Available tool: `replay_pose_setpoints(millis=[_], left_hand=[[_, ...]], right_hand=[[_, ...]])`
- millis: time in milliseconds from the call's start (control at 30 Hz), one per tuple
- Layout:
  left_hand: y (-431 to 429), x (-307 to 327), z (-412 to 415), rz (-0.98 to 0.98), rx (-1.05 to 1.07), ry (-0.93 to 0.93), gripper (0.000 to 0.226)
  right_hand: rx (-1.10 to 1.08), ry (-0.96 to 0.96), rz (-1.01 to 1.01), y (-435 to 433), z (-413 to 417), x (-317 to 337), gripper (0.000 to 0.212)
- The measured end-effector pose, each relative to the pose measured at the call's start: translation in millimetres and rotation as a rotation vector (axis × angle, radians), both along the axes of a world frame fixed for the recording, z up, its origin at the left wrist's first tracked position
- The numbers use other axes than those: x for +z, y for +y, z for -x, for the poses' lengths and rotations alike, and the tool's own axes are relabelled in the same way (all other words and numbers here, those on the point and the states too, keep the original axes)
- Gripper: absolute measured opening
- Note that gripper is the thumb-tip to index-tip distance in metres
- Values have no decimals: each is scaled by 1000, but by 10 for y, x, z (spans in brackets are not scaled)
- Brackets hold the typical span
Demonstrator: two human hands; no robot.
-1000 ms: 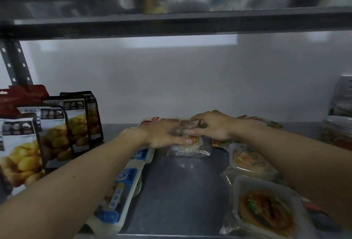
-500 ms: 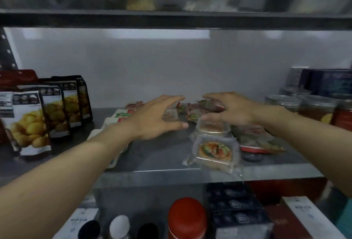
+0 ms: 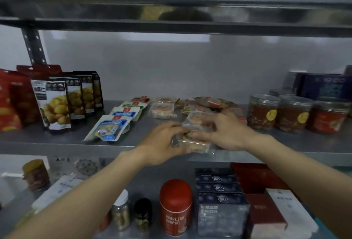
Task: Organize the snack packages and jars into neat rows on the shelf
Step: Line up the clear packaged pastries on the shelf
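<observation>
Both hands meet on a clear snack packet [image 3: 192, 142] at the front edge of the middle shelf [image 3: 47, 146]. The left hand [image 3: 162, 143] curls its fingers round the packet's left end, and the right hand [image 3: 227, 134] grips the right end, fingers closed on the wrapper. Just behind it lies a second clear packet [image 3: 198, 118], and further back loose packets [image 3: 202, 104] lie in a jumble. To the left, blue-and-white packets [image 3: 112, 128] lie flat in a line running front to back. Beyond them, pouches [image 3: 57, 105] printed with yellow snacks stand upright in a row, with red bags [image 3: 11, 101] at the far left. To the right, three jars [image 3: 294, 115] stand side by side, a dark blue box [image 3: 323, 86] behind them. On the shelf below, a red canister [image 3: 176, 206] stands beside stacked dark boxes [image 3: 219, 198].
</observation>
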State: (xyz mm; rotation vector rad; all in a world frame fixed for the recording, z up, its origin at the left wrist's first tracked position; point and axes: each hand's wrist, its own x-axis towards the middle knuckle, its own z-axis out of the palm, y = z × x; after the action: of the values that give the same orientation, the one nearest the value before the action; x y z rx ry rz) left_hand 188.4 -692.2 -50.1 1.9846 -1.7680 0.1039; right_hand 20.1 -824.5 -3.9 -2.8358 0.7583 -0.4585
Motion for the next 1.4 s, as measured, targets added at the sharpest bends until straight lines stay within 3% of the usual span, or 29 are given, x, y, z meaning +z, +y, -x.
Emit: replay_pose_setpoints(millis=[233, 567, 800, 1000, 1133, 1267, 1400], left_hand=[[323, -55, -241, 57, 84, 1, 59], [467, -12, -524, 8, 119, 36, 59], [448, 45, -544, -36, 120, -1, 61], [360, 113, -572, -80, 175, -82, 56], [267, 223, -626, -138, 233, -227, 57], [135, 347, -683, -175, 241, -262, 53], [6, 481, -850, -295, 232, -205, 69]], right_hand=[[98, -56, -100, 343, -253, -141, 54], [86, -54, -185, 503, -637, -162, 52], [90, -5, -136, 450, -632, -92, 55], [142, 73, -122, 406, -697, -81, 78], [166, 156, -81, 351, -799, -54, 68], [163, 216, -12, 240, -955, -39, 70], [172, 276, 146, 116, -1076, 36, 79]])
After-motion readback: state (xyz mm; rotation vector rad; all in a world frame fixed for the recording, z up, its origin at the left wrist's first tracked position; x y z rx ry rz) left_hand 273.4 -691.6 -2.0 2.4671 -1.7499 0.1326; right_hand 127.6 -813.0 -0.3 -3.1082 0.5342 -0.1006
